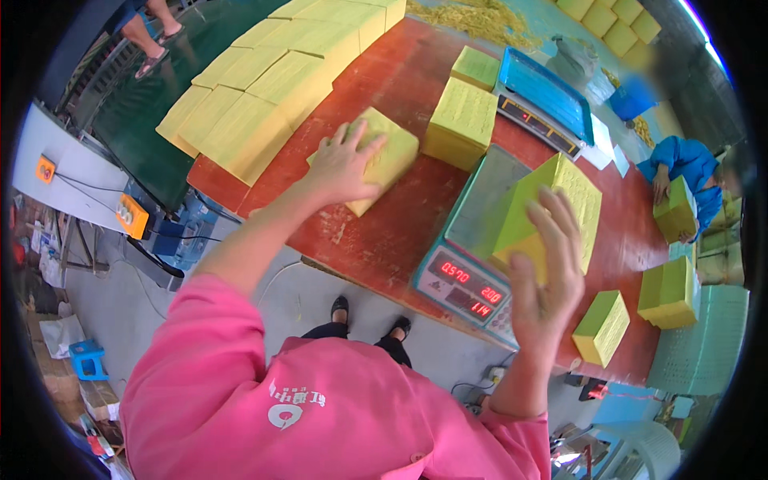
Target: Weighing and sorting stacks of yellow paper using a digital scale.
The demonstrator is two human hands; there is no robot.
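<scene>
My left hand (346,166) grips a yellow block-shaped paper bundle (394,152) on the red table, its fingers spread over the top and its thumb at the near side. My right hand (552,280) is raised with its fingers apart, beside another yellow paper bundle (578,188) standing on a digital scale (468,284). Whether the right hand touches that bundle, I cannot tell. Red digits glow on the scale's front panel. Two more yellow bundles (461,120) stand just behind the scale's metal plate.
Rows of yellow bundles (268,76) fill the table's far left. A second scale with a blue tray (548,92) sits at the back. At right, a person in blue (690,172) holds a bundle. Single bundles (602,326) stand near a green plastic crate (704,340).
</scene>
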